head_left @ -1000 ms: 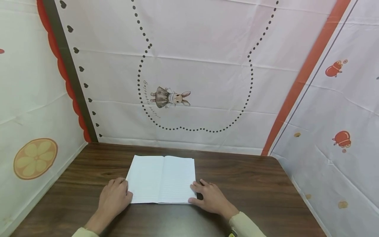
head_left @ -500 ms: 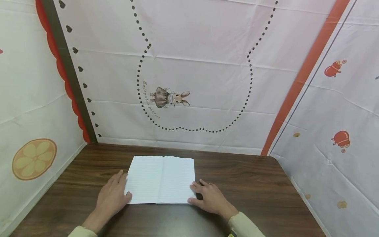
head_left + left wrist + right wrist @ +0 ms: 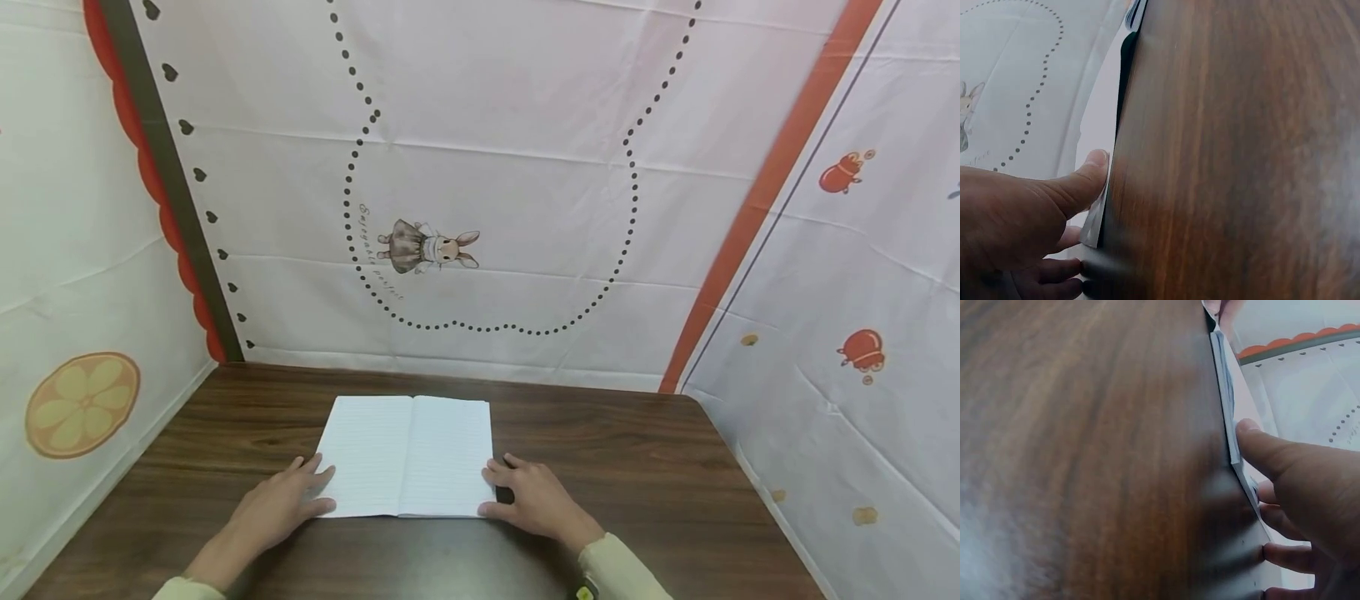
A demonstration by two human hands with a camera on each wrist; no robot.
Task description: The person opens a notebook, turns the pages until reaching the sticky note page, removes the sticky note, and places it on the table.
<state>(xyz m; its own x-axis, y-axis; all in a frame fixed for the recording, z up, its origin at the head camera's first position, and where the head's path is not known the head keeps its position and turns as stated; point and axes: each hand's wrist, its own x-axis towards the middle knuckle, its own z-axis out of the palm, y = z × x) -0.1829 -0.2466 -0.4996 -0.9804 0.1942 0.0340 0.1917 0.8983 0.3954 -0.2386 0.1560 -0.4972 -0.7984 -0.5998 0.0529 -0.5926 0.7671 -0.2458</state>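
Note:
An open notebook (image 3: 408,458) with blank, lined pages lies flat on the wooden table. My left hand (image 3: 272,506) rests at its lower left edge, thumb and forefinger spread over the page margin. In the left wrist view, the left thumb (image 3: 1092,172) lies on the page near the corner, with the other fingers beyond the edge. My right hand (image 3: 537,502) touches the lower right edge with thumb and fingertips, its fingers relaxed. The right wrist view has the right thumb (image 3: 1252,434) on top of the page, above the notebook's stacked sheets.
The dark wood-grain table (image 3: 637,475) stretches around the notebook on all sides. Printed cloth hangs behind it, with a rabbit picture (image 3: 427,247), and more cloth borders the left and right sides. A dark wristband (image 3: 587,590) shows at the right sleeve.
My left hand has uncurled its fingers, shifted slightly down and left, and spread its thumb and forefinger over the left page's edge. The right hand and notebook stay nearly in place.

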